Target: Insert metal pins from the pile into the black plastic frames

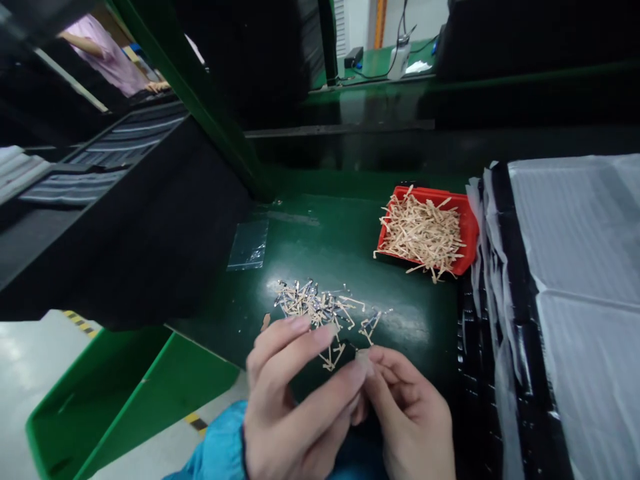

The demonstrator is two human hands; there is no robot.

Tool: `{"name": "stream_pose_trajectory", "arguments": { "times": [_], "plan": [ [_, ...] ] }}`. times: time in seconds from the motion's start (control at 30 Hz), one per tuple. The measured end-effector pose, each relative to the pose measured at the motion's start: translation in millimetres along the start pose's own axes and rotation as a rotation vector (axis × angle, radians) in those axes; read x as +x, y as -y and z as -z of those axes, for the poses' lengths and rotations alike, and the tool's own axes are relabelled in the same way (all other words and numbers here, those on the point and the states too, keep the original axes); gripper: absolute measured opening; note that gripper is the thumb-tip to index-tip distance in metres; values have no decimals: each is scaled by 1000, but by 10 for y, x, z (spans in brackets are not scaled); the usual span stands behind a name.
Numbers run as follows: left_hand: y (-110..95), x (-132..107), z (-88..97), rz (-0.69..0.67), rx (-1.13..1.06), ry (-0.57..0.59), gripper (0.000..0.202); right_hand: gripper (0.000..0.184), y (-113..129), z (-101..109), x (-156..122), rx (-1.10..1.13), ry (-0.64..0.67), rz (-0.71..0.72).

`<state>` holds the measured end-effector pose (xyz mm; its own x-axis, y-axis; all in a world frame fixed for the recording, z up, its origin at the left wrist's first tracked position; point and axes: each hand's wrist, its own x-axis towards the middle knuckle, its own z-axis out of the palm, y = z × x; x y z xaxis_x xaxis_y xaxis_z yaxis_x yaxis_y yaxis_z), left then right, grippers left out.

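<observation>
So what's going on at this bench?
A person's left hand and right hand pinch a small pale piece between them above a green bench. A loose scatter of thin tan strips with shiny bits lies just ahead, beyond it a red tray heaped with similar strips. Another person in pink is further off.

Red plastic bin holds tan strips; tabletop glossy dark green; sleeve bright blue; floor tape striped yellow and black; side bin green.
</observation>
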<state>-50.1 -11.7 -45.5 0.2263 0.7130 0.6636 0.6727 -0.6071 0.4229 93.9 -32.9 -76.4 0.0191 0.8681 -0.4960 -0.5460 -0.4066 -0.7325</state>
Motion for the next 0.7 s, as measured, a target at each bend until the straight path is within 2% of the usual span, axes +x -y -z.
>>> {"name": "stream_pose_trajectory", "arguments": {
  "times": [0.03, 0.1, 0.23, 0.4, 0.47, 0.57, 0.7],
  "plan": [
    [8, 9, -20, 16, -4, 79, 41, 38, -1, -20, -14, -7, -48, 17],
    [47, 43, -66, 107, -81, 164, 38, 38, 10, -69, -46, -20, -153, 58],
    [100, 115, -145, 352, -351, 211, 24, 34, 45, -156, -98, -66, -240, 144],
    [68, 132, -237, 746, -754, 256, 11, 29, 46, -179, -118, -189, -277, 212],
    [62, 135, -283, 877, -862, 215, 12, 31, 28, -178, -102, -226, -271, 215],
    [102, 167, -338, 1015, -970, 79, 18, 31, -16, -184, -64, -253, -290, 251],
    [304, 272, -326, 1047, -999, -139, 21, 22, -43, -158, -105, -293, -333, 311]
  ]
}}
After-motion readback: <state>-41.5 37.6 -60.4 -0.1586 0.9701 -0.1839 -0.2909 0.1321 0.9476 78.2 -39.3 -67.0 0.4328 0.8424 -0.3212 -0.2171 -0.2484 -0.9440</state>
